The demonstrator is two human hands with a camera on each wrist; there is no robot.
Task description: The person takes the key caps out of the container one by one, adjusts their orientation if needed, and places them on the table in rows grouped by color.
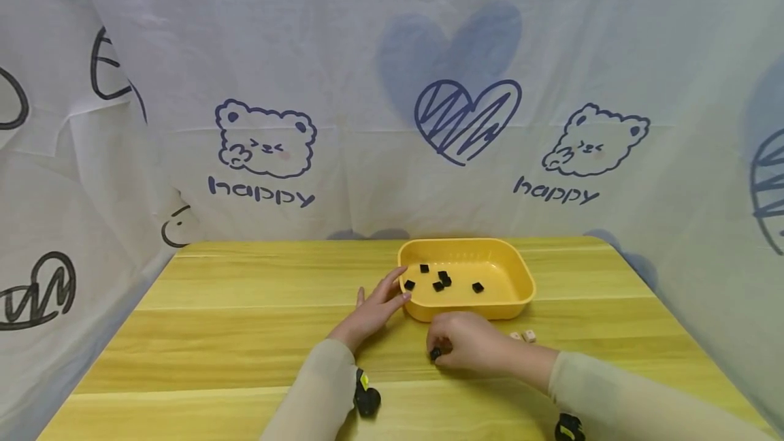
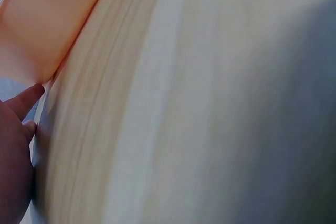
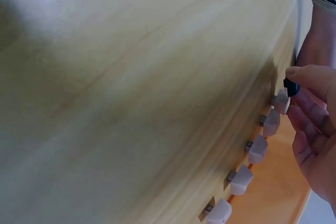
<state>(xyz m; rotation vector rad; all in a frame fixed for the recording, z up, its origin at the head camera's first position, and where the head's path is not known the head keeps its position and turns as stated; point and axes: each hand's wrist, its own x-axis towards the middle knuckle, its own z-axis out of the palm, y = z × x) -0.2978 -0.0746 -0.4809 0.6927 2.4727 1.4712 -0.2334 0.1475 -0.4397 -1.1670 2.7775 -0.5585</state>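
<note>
Two hands on wooden table (image 1: 245,332) before printed cloth (image 1: 392,87): right grip (image 1: 468,346) pinches black piece (image 1: 435,354), left (image 1: 373,312) relaxed

I see a light wooden table (image 1: 245,332) with plank seams running across it. On it sits a yellow tray (image 1: 520,271) near the far edge, and a row of small pale blocks (image 3: 257,149) lies just beside the tray.

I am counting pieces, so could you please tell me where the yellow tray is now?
In the head view the yellow tray sits centre-right at the table's far edge, the left hand touching its near-left rim.
</note>
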